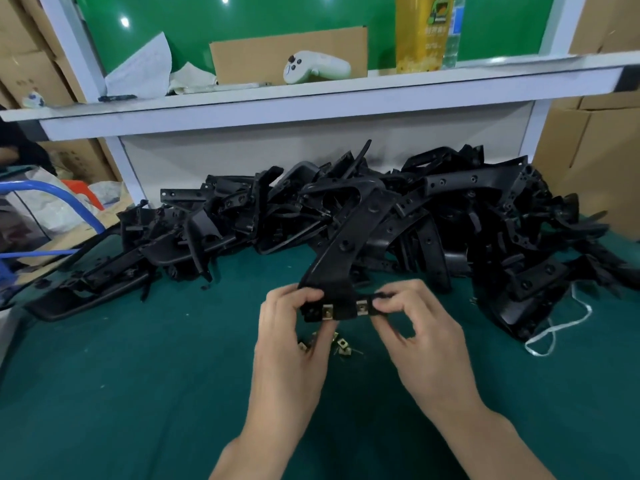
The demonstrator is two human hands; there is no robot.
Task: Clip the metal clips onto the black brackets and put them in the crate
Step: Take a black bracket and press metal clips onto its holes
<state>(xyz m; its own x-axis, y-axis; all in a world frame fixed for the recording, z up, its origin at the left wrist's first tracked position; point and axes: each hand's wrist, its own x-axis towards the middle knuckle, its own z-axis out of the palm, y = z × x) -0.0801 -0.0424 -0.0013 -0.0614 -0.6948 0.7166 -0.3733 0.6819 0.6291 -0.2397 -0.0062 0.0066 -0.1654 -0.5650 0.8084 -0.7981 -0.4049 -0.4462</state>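
Pinches near edge of black bracket (346, 244), left hand (294, 334) at 9 o'clock, right hand (419, 334) at 3, fingers (306, 299) curled on it just above loose clips (342, 345) on the desk (138, 393). Risks either metal clip (327, 310) springing off if only half-seated, or far tip snagging bracket pile (450, 209) at 12 o'clock.

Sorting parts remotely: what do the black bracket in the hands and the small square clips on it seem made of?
The black bracket looks like matte moulded plastic, with round moulded dimples. The small square clips look like thin metal: brassy, glinting.
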